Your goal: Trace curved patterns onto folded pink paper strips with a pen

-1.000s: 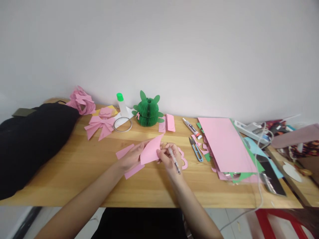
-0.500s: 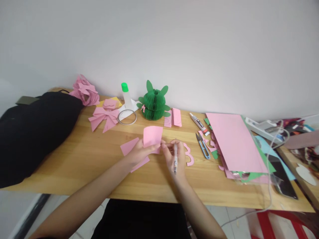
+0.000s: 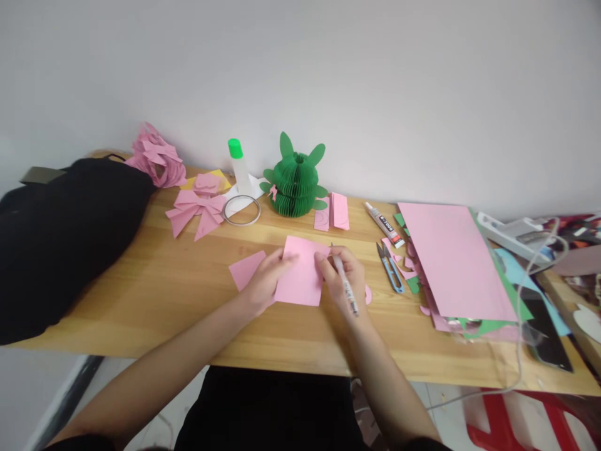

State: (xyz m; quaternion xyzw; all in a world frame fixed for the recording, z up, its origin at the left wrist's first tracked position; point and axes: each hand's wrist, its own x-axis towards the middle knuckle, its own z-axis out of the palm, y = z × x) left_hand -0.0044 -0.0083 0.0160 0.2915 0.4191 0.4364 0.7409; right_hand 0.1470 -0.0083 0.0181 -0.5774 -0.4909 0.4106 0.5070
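A rectangular sheet of pink paper (image 3: 301, 282) is held up above the table between both hands. My left hand (image 3: 267, 283) pinches its left edge, thumb on the front face. At the opposite edge my right hand (image 3: 345, 275) presses its thumb on the sheet and also carries a pen (image 3: 347, 291), its tip pointing away from me. Under my left hand lies another pink paper piece (image 3: 246, 269), partly covered. A curved pink cutout (image 3: 369, 294) shows beside my right hand, mostly hidden by it.
Behind stand a green honeycomb-paper figure (image 3: 295, 186) and a green-capped glue bottle (image 3: 239, 169), near a ring (image 3: 241, 210) and a pink paper bow (image 3: 197, 212). Blue snips (image 3: 390, 268), a glue tube (image 3: 385, 225) and a paper stack (image 3: 460, 263) lie right; a black bag (image 3: 75, 244) left.
The pink sheet is turned to face me more fully and has shifted right. My right hand has moved up to its right edge, and the pen leans differently. The view has shifted slightly.
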